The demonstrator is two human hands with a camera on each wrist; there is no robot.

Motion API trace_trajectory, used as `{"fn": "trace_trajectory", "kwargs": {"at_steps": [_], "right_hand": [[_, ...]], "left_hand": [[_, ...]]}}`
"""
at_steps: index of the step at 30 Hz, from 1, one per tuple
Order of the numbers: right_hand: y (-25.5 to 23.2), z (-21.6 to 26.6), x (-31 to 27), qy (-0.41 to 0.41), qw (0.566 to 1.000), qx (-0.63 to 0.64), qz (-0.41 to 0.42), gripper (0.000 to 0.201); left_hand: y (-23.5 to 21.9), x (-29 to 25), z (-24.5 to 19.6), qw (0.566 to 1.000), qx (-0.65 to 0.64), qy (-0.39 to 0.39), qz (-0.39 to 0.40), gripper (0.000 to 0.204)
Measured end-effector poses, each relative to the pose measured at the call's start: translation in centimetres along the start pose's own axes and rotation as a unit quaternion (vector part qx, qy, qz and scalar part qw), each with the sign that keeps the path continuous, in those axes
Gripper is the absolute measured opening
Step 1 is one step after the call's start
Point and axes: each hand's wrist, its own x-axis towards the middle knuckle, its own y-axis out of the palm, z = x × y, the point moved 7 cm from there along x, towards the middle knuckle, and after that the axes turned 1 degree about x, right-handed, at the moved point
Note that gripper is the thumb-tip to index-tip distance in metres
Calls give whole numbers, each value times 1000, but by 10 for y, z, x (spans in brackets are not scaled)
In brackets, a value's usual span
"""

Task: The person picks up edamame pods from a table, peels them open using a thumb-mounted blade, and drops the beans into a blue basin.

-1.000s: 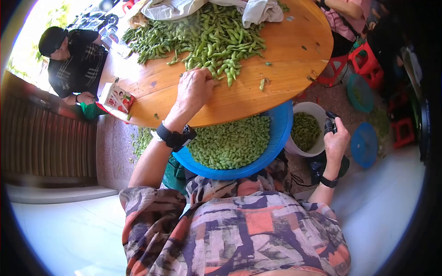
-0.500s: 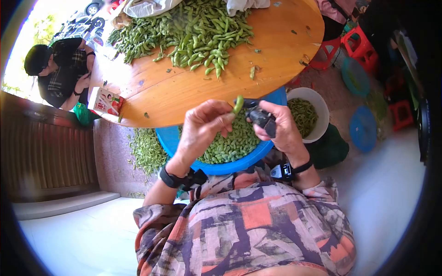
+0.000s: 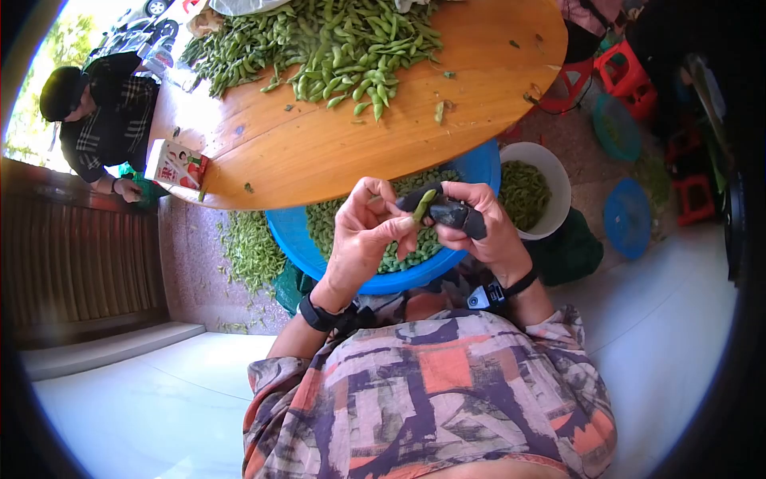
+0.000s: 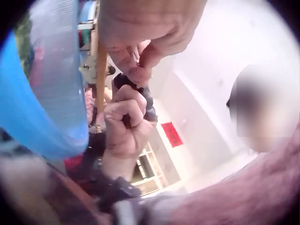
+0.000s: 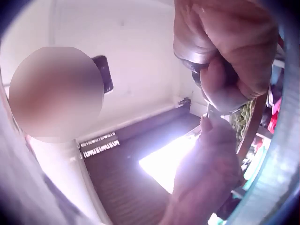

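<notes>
My left hand pinches a green soybean pod between thumb and fingers, above the basin. From the other side, my right hand holds the pod with its thumb and forefinger, which wear black covers. Its remaining fingers are curled. In the left wrist view the right hand meets the left fingertips, and the pod is hidden there. Below both hands sits a blue basin full of shelled green beans.
A wooden table carries a heap of pods and a printed carton. To the right stands a white bucket of pods, with blue baskets and red stools beyond. A person sits at left.
The left hand has come back from the heap on the table with a pod. The right hand has moved left from beside the bucket, and both hands now meet at the pod over the basin.
</notes>
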Motion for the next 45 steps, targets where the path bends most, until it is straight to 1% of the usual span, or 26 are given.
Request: {"fn": "trace_trajectory", "kwargs": {"at_steps": [2, 5, 6, 7, 8, 9, 10, 12, 13, 15, 16, 17, 18, 19, 20, 22, 24, 25, 27, 29, 32, 36, 38, 39, 41, 45], "right_hand": [[7, -9, -2, 80, 985, 152, 22, 18], [2, -13, -3, 61, 990, 100, 83, 21], [1, -12, -5, 62, 990, 100, 81, 21], [-7, -8, -7, 55, 998, -9, 28, 18], [-13, -2, -8, 47, 992, -118, -24, 14], [-9, 2, -9, 47, 992, -118, -23, 14], [-6, 6, -9, 40, 973, -225, -28, 10], [7, 13, -10, -29, 930, -365, -40, 14], [6, 10, -11, -25, 930, -364, -38, 14], [8, 10, -11, -79, 907, -413, -13, 13], [4, 13, -12, -77, 908, -412, -13, 13], [2, 5, -14, 13, 957, -288, 34, 11], [3, -4, -18, 102, 979, -156, 80, 10], [2, -6, -19, 103, 979, -156, 80, 10], [2, -11, -20, 115, 985, -90, 91, 7], [4, -13, -19, 124, 987, -24, 101, 5], [-5, -7, -16, 88, 973, -209, 37, 3], [-3, -7, -15, 87, 973, -209, 38, 3], [2, 0, -14, 25, 933, -360, -1, 6], [9, 6, -14, -21, 908, -418, -6, 10], [14, 8, -15, -70, 890, -450, -6, 21], [13, 5, -14, -114, 877, -467, -12, 22], [11, -1, -13, -87, 876, -474, -15, 26], [13, -4, -12, -88, 876, -475, -13, 26], [22, -3, -11, -157, 831, -531, -54, 29], [34, -17, -11, -168, 796, -576, -78, 34]], "left_hand": [[3, 0, 15, 976, -187, -86, 77, 33], [1, 0, 28, 969, -188, -122, 101, 40], [-1, 0, 21, 985, -105, -118, 68, 39], [0, 3, 8, 992, 36, -113, 40, 32], [-4, 4, -4, 978, 199, -53, 22, 26], [-5, 5, -16, 934, 357, 9, 3, 19], [-1, 6, -20, 934, 356, 7, 1, 19], [16, 5, -41, 867, 484, 121, 7, 7], [14, 5, -39, 868, 483, 118, 4, 7], [5, 10, -21, 906, 420, 20, 38, 5], [2, 11, -14, 953, 299, 5, 57, 5], [-3, 11, -8, 953, 297, 3, 56, 5], [-1, 10, 3, 985, 136, -31, 102, 5], [2, 8, 12, 987, -30, -63, 144, 6], [3, 7, 18, 984, -61, -39, 164, 9], [3, 4, 15, 992, -34, -65, 107, 10], [-6, -2, 18, 993, 73, -94, 29, 14], [-3, -6, 20, 993, 73, -93, 29, 14], [-3, -11, 21, 978, 191, -76, -30, 15], [-7, -14, 19, 958, 276, -78, -25, 21], [-4, -14, 6, 868, 496, 12, 3, 27], [-11, -13, 9, 889, 456, -16, 25, 28], [-14, -14, 18, 944, 308, -110, 38, 31], [-15, -13, 18, 944, 308, -109, 37, 31], [-19, -13, 29, 976, 133, -174, 5, 33], [-22, -10, 39, 985, 48, -149, -66, 35]]}}
